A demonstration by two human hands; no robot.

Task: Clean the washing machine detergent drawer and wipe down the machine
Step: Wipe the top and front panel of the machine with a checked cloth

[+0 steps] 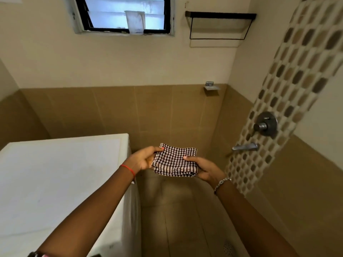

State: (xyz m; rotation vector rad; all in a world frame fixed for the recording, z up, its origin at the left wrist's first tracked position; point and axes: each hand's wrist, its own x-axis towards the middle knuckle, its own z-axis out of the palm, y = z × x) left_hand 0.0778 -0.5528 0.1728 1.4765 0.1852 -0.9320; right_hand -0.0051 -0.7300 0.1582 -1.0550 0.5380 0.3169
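A folded checkered cloth (pixel 175 160), dark and white, is held in the air between both hands, right of the washing machine. My left hand (pixel 143 158) grips its left edge, thumb on top. My right hand (pixel 202 168) holds its right side from below, thumb on the cloth. The white washing machine (pixel 55 173) fills the lower left; only its flat top and right side show. The detergent drawer is out of view.
A tiled floor (pixel 178 216) runs between the machine and the right wall, with a drain (pixel 229 248) near the bottom. A shower mixer knob (pixel 265 125) and spout (pixel 245 147) stick out from the right wall. A window (pixel 126 13) and a rack (pixel 219 25) hang high up.
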